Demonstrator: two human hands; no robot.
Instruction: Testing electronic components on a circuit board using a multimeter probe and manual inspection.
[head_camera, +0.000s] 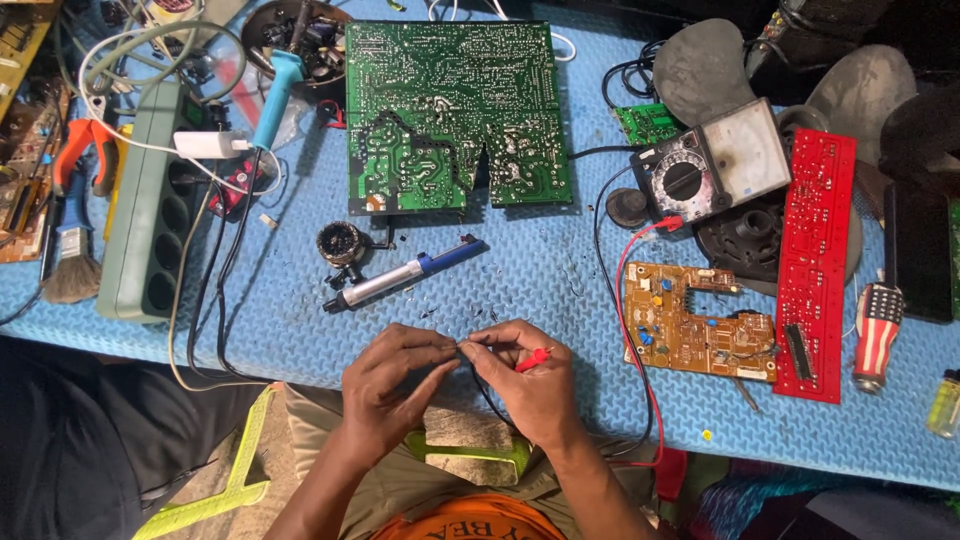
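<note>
Probes: slim red multimeter probe (533, 358) and thin black probe lead (487, 392), at 6 o'clock on the blue foam mat (540, 270).
Right hand (525, 378): fingers closed around red probe.
Left hand (392, 385): fingertips pinched, apparently on a tiny part.
Meter: grey analogue multimeter (715, 162), 2 o'clock.

Both forearms are angled inward; the left hand (385, 385) and right hand (528, 380) are pinched shut, fingertips nearly met.

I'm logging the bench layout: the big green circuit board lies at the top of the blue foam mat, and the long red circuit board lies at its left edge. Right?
Not quite. The head view shows the long red circuit board near the right edge of the blue foam mat, beside the analogue multimeter. The big green circuit board does lie at the top.
</note>
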